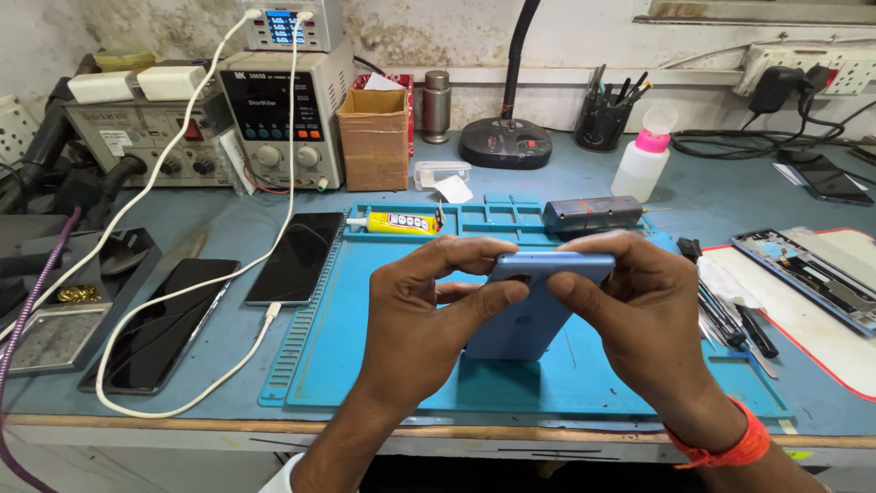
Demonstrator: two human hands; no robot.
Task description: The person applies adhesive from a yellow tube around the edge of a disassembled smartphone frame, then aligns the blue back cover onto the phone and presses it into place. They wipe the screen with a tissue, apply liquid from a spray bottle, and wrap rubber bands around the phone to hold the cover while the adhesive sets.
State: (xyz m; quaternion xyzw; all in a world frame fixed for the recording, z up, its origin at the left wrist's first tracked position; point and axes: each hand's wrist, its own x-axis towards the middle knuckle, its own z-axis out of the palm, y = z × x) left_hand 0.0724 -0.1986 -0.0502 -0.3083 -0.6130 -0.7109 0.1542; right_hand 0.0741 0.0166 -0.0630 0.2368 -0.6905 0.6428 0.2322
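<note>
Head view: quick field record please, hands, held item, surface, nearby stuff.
left hand: grips blue phone at its left side, thumb across the back
right hand: grips the phone's right side
phone pose: back cover toward camera, held just above the mat
surface: blue work mat on bench
left of mat: two dark phones, white cable
right of mat: tweezers, opened phone frame
behind: glue tube, squeeze bottle

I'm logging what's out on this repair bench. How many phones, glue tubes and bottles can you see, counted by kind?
Phones: 5, the blue one held in the left hand and right hand, two dark ones at left, one at far right, one opened
Glue tubes: 1
Bottles: 1
Total: 7
</note>
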